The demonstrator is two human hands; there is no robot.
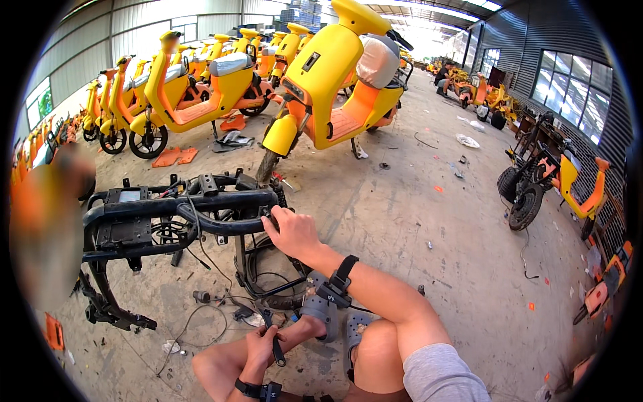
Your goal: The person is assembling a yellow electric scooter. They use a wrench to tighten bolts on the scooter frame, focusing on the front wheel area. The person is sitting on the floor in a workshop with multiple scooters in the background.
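Observation:
A black scooter frame (154, 211) stands stripped on the floor ahead of me to the left, its tubes bare and some wires hanging from it. My right hand (295, 231) reaches across to the frame's right end, fingers curled at the tube; the exact spot under the fingertips is hidden. Low between my legs, my left hand (260, 345) is closed round a dark wrench (277, 354). The wrench's ends stick out above and below the fist, apart from the frame.
Loose cable (189, 321) and small parts lie below the frame, near my grey clogs (320, 315). A yellow scooter (321, 87) stands just beyond, with rows of others (194, 94) behind. Part-stripped scooters (536, 181) line the right wall. A person (443, 77) sits far back. A blurred shape (50, 234) fills the left edge.

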